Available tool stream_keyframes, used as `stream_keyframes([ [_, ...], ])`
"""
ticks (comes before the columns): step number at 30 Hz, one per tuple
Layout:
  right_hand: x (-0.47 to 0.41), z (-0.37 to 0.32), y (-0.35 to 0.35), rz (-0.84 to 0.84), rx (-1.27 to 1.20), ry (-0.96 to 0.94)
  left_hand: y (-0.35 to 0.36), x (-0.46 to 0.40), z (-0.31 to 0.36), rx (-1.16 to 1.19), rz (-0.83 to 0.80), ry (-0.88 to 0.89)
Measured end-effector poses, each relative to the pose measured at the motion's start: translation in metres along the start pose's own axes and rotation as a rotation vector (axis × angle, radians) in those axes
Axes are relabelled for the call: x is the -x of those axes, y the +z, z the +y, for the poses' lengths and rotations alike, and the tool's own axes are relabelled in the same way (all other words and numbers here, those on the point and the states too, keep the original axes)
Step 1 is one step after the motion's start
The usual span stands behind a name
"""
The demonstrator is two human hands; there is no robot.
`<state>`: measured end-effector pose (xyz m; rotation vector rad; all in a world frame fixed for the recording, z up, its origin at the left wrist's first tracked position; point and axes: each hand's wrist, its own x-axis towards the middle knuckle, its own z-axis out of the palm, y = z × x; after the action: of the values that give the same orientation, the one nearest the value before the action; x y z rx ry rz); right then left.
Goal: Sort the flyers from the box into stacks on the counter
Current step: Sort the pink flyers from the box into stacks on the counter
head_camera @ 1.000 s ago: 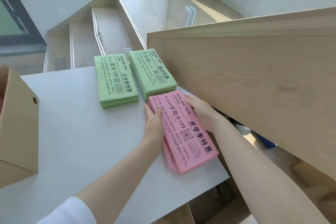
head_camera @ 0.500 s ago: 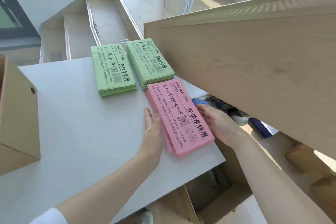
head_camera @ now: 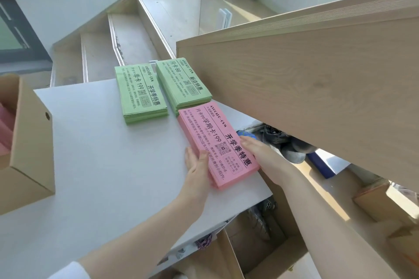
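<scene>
A pink flyer stack (head_camera: 213, 140) lies on the white counter (head_camera: 102, 161) near its right edge. My left hand (head_camera: 198, 165) presses flat against the stack's left long side, thumb lying on top. My right hand (head_camera: 256, 152) touches the stack's right side with straight fingers. Behind the pink stack sit two green flyer stacks, one on the left (head_camera: 140, 95) and one on the right (head_camera: 183, 84). The cardboard box (head_camera: 29, 142) stands at the counter's left, with pink flyers (head_camera: 5, 127) showing inside.
A raised wooden counter panel (head_camera: 317, 88) overhangs the right side. Below the counter's right edge are open shelves with clutter (head_camera: 288, 142) and cardboard dividers (head_camera: 260, 244). Wooden steps (head_camera: 127, 36) rise behind the counter.
Both hands slid along the pink stack's sides toward its near end, squaring it. The stack now sits closer to the right green stack.
</scene>
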<state>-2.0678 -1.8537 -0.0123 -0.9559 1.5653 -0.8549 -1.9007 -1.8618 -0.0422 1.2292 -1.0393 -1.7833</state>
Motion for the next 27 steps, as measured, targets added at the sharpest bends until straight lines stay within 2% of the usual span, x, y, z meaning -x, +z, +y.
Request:
stream_keyframes([
  [6, -0.035, -0.034, 0.006, 0.003, 0.103, 0.004, -0.014, -0.040, 0.046, -0.014, 0.046, 0.119],
  [8, -0.051, -0.046, 0.012, -0.011, 0.078, 0.006, -0.015, -0.072, 0.038, -0.070, 0.039, 0.133],
  [10, -0.064, -0.056, 0.019, -0.008, 0.052, 0.006, -0.016, -0.095, 0.032, -0.069, 0.030, 0.104],
  [14, -0.079, -0.057, 0.021, -0.020, -0.023, 0.008, -0.006, -0.083, 0.049, 0.058, 0.041, 0.052],
  [20, -0.085, -0.047, 0.021, -0.034, -0.078, -0.007, -0.004, -0.088, 0.044, 0.132, 0.037, 0.067],
  [23, -0.080, -0.050, 0.020, -0.026, 0.017, 0.000, -0.007, -0.083, 0.049, 0.115, 0.009, 0.082],
  [25, -0.071, -0.056, 0.020, 0.068, 0.190, -0.060, -0.014, -0.073, 0.057, 0.077, 0.008, 0.095],
  [27, -0.055, -0.064, 0.025, 0.206, 0.337, -0.209, -0.025, -0.058, 0.065, -0.022, 0.010, 0.135],
])
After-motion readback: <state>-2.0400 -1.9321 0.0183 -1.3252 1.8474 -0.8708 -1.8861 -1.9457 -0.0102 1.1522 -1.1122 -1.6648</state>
